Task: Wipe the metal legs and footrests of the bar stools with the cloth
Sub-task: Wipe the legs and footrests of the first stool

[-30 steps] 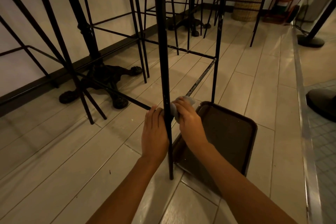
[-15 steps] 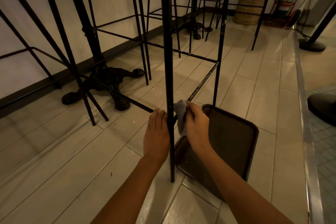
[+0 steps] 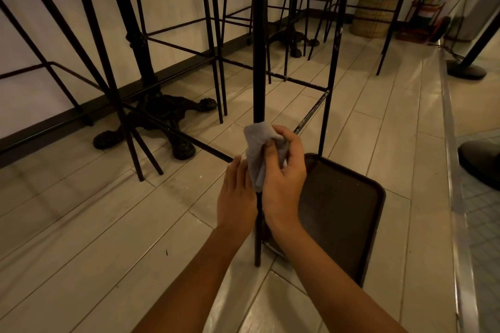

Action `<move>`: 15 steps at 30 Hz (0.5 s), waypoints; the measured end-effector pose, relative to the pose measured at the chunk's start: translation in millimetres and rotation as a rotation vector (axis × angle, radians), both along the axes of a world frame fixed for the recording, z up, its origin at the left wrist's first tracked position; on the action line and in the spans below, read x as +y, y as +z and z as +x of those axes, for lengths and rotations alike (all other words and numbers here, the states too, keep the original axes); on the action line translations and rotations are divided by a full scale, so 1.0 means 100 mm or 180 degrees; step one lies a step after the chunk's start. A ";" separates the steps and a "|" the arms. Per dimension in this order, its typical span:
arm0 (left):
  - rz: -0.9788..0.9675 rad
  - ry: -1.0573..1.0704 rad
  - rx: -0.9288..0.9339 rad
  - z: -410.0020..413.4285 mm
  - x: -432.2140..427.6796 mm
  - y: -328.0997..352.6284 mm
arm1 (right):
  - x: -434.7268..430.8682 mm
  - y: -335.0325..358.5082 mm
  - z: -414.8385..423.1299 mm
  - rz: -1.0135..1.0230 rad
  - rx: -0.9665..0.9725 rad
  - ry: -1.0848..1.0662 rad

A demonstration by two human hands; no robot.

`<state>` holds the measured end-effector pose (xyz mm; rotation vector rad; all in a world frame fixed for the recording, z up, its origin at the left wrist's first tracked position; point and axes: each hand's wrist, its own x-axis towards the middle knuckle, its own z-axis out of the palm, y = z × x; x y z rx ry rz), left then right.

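A black metal stool leg [image 3: 259, 62] runs down the middle of the view to the tiled floor. My right hand [image 3: 284, 178] grips a grey cloth [image 3: 258, 151] wrapped around this leg, about a third of the way up from the floor. My left hand [image 3: 236, 197] lies flat against the left side of the same leg, just below the cloth, fingers together and pointing up. A thin footrest bar [image 3: 311, 113] of this stool runs back to its far leg [image 3: 328, 94]. Another bar [image 3: 194, 140] reaches left from behind my hands.
A dark brown tray [image 3: 349, 213] lies on the floor right of the leg. An ornate cast-iron table base [image 3: 162, 121] and more stool legs [image 3: 216, 62] stand at left along the wall. A wicker planter [image 3: 374, 15] and round post bases [image 3: 465, 69] are at the far right.
My right hand has slid the cloth up the leg from near the footrest joint. My left hand has stayed on the leg at about the same height.
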<state>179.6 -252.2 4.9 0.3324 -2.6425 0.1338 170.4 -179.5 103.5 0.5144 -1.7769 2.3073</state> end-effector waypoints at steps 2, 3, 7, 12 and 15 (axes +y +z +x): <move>-0.0025 -0.0075 0.0202 0.01 0.02 0.04 | -0.07 0.00 0.00 0.0083 0.0040 -0.0057; -0.0002 -0.0092 0.0297 0.02 0.03 0.06 | -0.10 -0.01 -0.01 0.0084 0.0061 -0.0104; 0.0057 -0.0149 0.0365 0.02 0.02 0.07 | -0.11 -0.08 -0.05 0.0194 0.0431 -0.0384; 0.0085 -0.0251 0.0151 0.02 -0.02 -0.02 | -0.02 -0.25 -0.02 0.0431 0.0632 -0.0417; 0.0088 -0.0223 0.0004 0.03 -0.03 -0.03 | 0.00 -0.31 -0.03 0.0452 0.0568 -0.0340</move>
